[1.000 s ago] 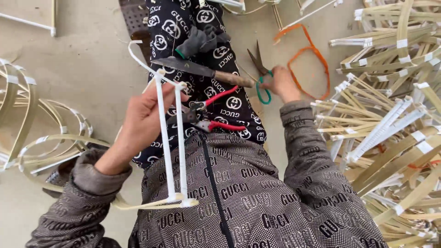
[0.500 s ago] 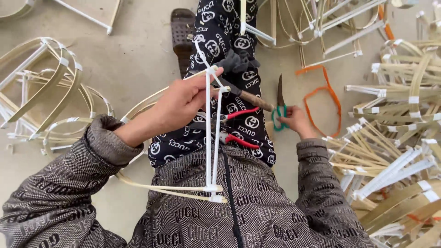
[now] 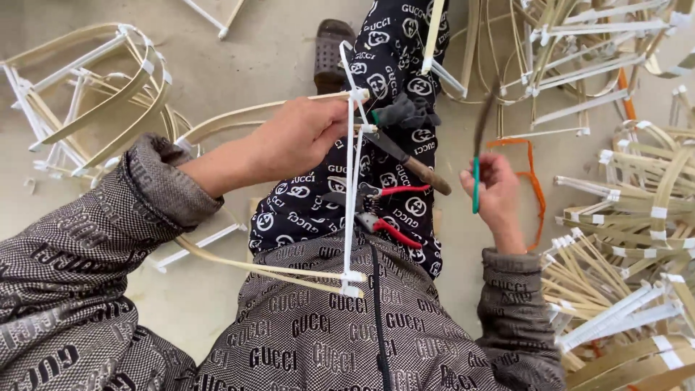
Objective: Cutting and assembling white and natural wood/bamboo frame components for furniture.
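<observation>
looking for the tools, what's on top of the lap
Red-handled pliers and a wooden-handled knife lie on the lap, behind the white frame. The plier tips are covered.

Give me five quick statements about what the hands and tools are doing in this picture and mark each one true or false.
1. The left hand grips a frame of white sticks and bamboo strips. True.
2. The right hand is empty. False: it holds scissors with a green handle, raised off the lap.
3. Red-handled pliers lie on the lap. True.
4. A knife with a wooden handle is gripped in the left hand. False: it lies on the lap, in neither hand.
5. More bamboo strips with white bindings are piled on the person's right. True.
</observation>
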